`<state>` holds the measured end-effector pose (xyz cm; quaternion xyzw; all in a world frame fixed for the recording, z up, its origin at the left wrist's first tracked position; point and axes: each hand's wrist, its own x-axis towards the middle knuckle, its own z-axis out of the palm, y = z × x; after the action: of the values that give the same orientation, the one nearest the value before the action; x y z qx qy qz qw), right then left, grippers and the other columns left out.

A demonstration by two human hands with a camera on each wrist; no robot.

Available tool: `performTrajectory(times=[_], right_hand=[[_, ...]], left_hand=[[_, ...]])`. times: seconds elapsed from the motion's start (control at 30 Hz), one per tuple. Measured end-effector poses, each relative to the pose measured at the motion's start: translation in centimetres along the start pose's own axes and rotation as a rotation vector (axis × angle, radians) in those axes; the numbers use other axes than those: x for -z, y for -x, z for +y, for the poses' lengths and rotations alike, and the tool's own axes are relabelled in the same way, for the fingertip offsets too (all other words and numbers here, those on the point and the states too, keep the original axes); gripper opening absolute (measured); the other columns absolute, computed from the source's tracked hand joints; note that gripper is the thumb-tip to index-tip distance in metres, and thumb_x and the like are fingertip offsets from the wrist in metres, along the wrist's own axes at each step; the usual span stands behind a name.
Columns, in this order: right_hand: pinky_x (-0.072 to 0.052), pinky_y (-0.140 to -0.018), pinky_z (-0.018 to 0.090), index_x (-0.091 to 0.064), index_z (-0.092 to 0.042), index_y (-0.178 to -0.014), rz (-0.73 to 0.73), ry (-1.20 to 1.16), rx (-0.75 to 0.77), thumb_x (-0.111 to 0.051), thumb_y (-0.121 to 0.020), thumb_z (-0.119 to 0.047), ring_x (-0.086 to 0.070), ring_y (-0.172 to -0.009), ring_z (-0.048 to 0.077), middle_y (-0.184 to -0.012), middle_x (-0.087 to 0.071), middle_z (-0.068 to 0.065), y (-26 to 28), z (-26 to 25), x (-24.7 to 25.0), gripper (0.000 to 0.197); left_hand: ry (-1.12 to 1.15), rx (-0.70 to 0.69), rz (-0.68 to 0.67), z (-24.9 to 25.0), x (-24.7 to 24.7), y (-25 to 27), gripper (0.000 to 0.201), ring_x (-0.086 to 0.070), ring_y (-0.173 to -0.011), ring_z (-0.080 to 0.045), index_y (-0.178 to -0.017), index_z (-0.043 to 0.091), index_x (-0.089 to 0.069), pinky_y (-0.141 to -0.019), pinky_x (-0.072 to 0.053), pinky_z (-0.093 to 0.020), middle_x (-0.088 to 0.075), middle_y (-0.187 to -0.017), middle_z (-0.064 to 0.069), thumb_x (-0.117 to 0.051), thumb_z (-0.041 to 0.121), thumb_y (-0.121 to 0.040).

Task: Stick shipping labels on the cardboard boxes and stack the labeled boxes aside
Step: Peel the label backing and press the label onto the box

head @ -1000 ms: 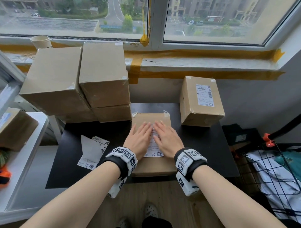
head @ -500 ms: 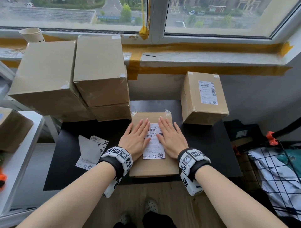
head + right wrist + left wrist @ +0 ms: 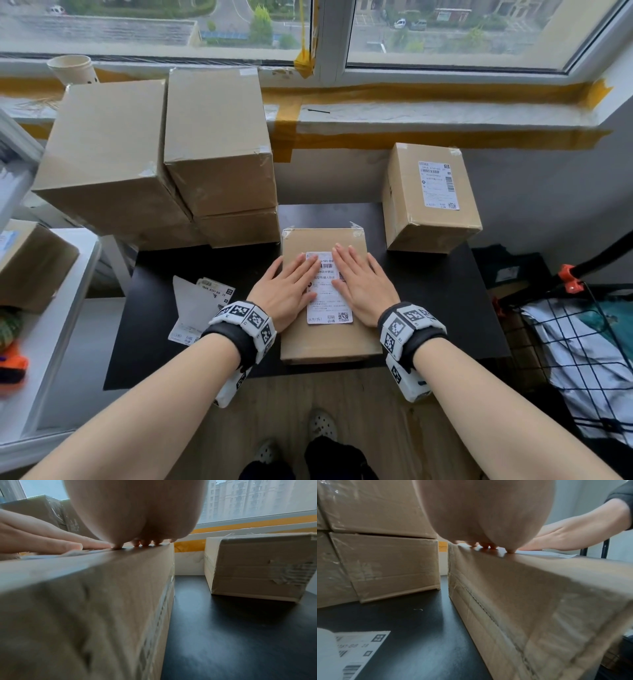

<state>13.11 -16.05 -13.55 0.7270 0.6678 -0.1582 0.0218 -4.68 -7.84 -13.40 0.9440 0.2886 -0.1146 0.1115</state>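
A flat cardboard box (image 3: 325, 342) lies at the front middle of the black table (image 3: 445, 301). A white shipping label (image 3: 328, 291) is on its top. My left hand (image 3: 291, 291) lies flat with straight fingers on the label's left edge. My right hand (image 3: 359, 287) lies flat on its right edge. In the left wrist view the box's side (image 3: 530, 608) fills the right half, with my left hand (image 3: 484, 520) pressed on its top. The right wrist view shows the same box (image 3: 85, 608) under my right hand (image 3: 137, 513). A labeled box (image 3: 428, 198) stands at the back right.
Several unlabeled boxes (image 3: 212, 144) are stacked at the back left. Loose labels and backing paper (image 3: 198, 301) lie on the table's left part. A paper cup (image 3: 72, 68) stands on the windowsill. A white shelf (image 3: 51, 325) is left, a wire basket (image 3: 582, 359) right.
Both hands have slid apart from the label's middle toward its side edges, still flat on the box. More of the label shows between them.
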Motion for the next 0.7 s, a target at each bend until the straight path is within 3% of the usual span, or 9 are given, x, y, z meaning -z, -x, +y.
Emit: performTrajectory(times=[0.17,0.23,0.33,0.47,0.6,0.7], right_hand=[[0.007,-0.118,0.033,0.007,-0.022,-0.15,-0.015,0.021,-0.007,-0.013,-0.1,-0.044,0.009,-0.147,0.008,-0.159,0.01,-0.008,1.7,-0.4,-0.5,0.058],[0.007,-0.118,0.033,0.007,-0.022,-0.15,-0.01,0.033,-0.014,-0.008,-0.098,-0.047,0.009,-0.147,0.008,-0.159,0.009,-0.008,2.5,-0.6,-0.7,0.059],[0.006,-0.119,0.034,0.007,-0.022,-0.15,-0.018,0.013,-0.035,-0.015,-0.101,-0.042,0.01,-0.146,0.008,-0.159,0.009,-0.008,3.6,-0.8,-1.0,0.057],[0.005,-0.12,0.035,0.006,-0.021,-0.15,-0.008,-0.016,-0.052,-0.013,-0.101,-0.043,0.009,-0.147,0.009,-0.159,0.008,-0.007,4.6,-1.1,-1.5,0.057],[0.004,-0.119,0.034,0.006,-0.021,-0.15,-0.002,0.005,-0.061,0.013,-0.081,-0.054,0.008,-0.147,0.009,-0.159,0.008,-0.008,6.0,-1.4,-2.2,0.077],[0.005,-0.117,0.033,0.005,-0.021,-0.15,0.024,0.018,-0.071,0.015,-0.079,-0.053,0.006,-0.147,0.01,-0.16,0.006,-0.008,7.4,-1.6,-2.9,0.078]], left_hand=[[-0.007,0.021,-0.042,0.2,-0.2,0.0,0.077,0.015,-0.145,-0.009,-0.148,0.022,0.016,-0.117,0.009,-0.037,0.017,-0.157,0.008,-0.018,0.064,-0.092],[-0.019,0.012,-0.025,0.3,-0.4,0.2,0.08,0.014,-0.145,-0.008,-0.147,0.022,0.016,-0.118,0.008,-0.037,0.017,-0.157,0.008,-0.007,0.068,-0.087],[-0.014,-0.059,0.001,1.3,-0.9,1.7,0.085,0.013,-0.145,-0.008,-0.143,0.025,0.022,-0.116,0.01,-0.034,0.024,-0.151,0.011,0.012,0.074,-0.074],[0.012,-0.035,0.027,2.1,-2.1,3.4,0.079,0.02,-0.14,-0.004,-0.141,0.026,0.022,-0.116,0.01,-0.034,0.021,-0.152,0.011,0.016,0.07,-0.075],[0.016,-0.002,0.01,2.1,-2.4,3.4,0.079,0.015,-0.144,-0.007,-0.147,0.023,0.016,-0.117,0.009,-0.036,0.021,-0.153,0.012,0.01,0.062,-0.079],[0.007,-0.002,0.02,2.4,-2.3,3.5,0.084,0.011,-0.146,-0.01,-0.148,0.021,0.013,-0.118,0.008,-0.036,0.014,-0.157,0.008,0.014,0.062,-0.075]])
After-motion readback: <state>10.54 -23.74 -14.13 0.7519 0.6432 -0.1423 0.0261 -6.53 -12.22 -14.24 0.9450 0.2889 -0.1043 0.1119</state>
